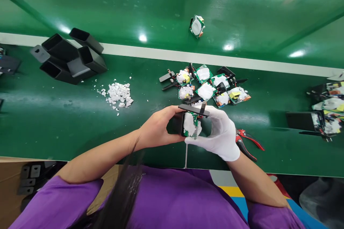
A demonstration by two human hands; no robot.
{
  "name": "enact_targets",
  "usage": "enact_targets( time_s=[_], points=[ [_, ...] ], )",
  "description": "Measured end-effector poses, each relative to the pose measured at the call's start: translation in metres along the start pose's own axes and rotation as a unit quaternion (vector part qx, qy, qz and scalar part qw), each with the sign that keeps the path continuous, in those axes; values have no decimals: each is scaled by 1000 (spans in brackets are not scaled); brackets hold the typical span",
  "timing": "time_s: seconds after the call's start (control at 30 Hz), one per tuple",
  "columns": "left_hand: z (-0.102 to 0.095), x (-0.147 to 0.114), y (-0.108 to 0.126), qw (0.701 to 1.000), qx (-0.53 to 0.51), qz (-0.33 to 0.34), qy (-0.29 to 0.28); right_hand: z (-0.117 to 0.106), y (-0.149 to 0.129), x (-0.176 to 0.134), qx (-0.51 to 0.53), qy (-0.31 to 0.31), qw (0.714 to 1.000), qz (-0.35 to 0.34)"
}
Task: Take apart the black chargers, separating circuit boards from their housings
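My bare left hand (158, 127) grips a black rectangular casing (175, 124) at the table's front centre. My right hand (221, 132), in a white glove, holds a green circuit board (191, 124) caked with white filler, partly inside the casing, with a black plug plate (194, 110) on top. Just beyond my hands lies a pile of several similar boards (206, 87) with white filler and black plug plates.
Red-handled pliers (245, 142) lie by my right wrist. White crumbs (118, 94) sit to the left, empty black casings (71, 55) at far left. One board (197, 26) lies on the far belt. More casings and boards (326, 112) are at right.
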State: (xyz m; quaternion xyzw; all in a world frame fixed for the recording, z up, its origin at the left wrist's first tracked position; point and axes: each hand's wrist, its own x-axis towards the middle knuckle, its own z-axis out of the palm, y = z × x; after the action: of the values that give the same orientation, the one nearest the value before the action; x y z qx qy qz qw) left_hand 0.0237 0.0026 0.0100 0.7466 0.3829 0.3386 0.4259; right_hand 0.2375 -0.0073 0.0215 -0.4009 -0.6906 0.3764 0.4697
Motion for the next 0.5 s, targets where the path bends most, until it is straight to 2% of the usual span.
enact_targets(
  time_s=[0.2, 0.5],
  points=[
    [-3, 1, 4, 999, 37, 21, -7, -3, -2, 2, 8, -18, 1000, -8],
    [-4, 1, 6, 998, 55, -9, -18, -3, -4, 5, -33, -43, 999, 2]
  ],
)
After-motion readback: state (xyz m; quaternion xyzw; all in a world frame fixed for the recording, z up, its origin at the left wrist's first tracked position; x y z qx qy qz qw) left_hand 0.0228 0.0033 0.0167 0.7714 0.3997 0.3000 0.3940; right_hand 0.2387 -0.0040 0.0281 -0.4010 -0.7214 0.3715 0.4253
